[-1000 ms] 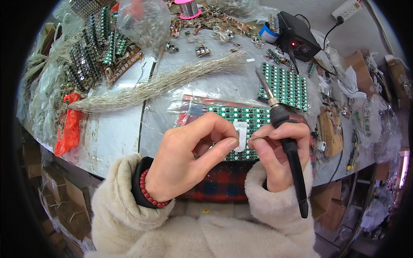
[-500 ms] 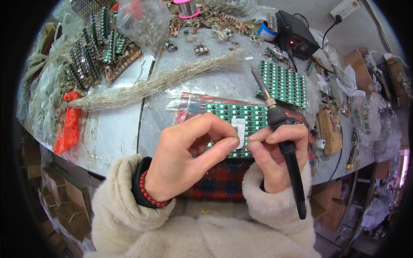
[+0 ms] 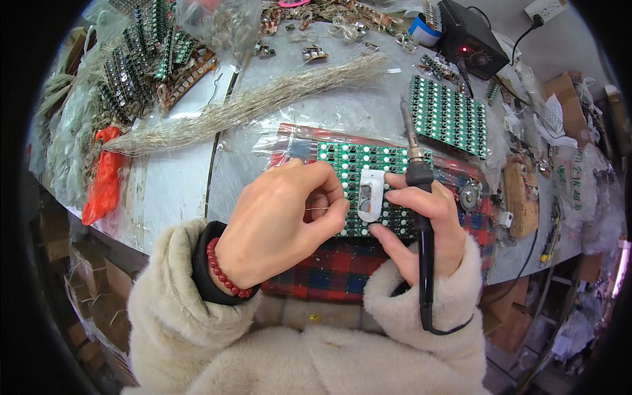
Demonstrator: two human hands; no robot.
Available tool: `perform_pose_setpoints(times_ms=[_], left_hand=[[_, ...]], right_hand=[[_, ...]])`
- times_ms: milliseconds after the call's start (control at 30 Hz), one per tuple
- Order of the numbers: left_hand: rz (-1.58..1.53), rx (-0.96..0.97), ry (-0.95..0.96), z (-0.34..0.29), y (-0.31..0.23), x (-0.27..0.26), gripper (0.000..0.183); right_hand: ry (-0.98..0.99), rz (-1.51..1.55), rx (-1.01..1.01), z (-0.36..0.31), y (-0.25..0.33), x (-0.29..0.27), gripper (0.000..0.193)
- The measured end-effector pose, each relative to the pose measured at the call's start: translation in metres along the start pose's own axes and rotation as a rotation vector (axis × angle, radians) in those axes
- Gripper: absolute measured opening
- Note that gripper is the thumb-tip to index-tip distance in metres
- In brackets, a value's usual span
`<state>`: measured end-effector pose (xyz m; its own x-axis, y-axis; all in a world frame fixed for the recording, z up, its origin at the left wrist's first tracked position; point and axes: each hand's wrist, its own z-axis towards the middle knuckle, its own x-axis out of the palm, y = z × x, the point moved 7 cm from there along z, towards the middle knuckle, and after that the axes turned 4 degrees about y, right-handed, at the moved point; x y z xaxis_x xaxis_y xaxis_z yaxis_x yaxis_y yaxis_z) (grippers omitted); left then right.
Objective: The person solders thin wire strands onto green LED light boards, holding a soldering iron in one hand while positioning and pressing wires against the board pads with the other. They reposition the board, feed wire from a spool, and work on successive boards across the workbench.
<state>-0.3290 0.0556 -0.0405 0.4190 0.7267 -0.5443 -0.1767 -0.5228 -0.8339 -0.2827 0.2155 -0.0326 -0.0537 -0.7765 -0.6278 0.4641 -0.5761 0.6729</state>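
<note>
My left hand [image 3: 283, 214] is closed in a pinch, and a thin wire [image 3: 317, 209] shows between its curled fingers. In my right hand [image 3: 438, 217] is a black-handled soldering iron [image 3: 419, 174], its metal tip pointing up and away from me. The thumb and fingertips of that hand are spread beside a small white strip-shaped part [image 3: 375, 187] with a dark oval opening. This part lies on a green circuit board [image 3: 336, 158] dotted with rows of white and black components. The board sits on a red and blue plaid cloth [image 3: 322, 273].
A long bundle of fine wires [image 3: 250, 108] lies across the grey table, its left end in a red plastic bag [image 3: 102, 187]. Another green board [image 3: 447, 115] and a black soldering station [image 3: 471, 46] are at right. Stacked circuit strips [image 3: 135, 69] crowd the far left.
My hands have moved apart; the left pulls back leftward with the wire. My right fingers have shifted from the wire to beside the white part. The view has shifted slightly.
</note>
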Motion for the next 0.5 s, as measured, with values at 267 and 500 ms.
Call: perform_pose_setpoints(times_ms=[267,500], left_hand=[[0.173,0.014,0.018,0.0084,0.0016,0.004,0.011],[0.262,0.035,0.024,0.0109,-0.0039,0.0046,0.011]], right_hand=[[0.036,-0.017,0.0,-0.001,-0.0084,0.0054,0.056],[0.045,0.009,-0.023,-0.0006,-0.0081,0.0062,0.055]])
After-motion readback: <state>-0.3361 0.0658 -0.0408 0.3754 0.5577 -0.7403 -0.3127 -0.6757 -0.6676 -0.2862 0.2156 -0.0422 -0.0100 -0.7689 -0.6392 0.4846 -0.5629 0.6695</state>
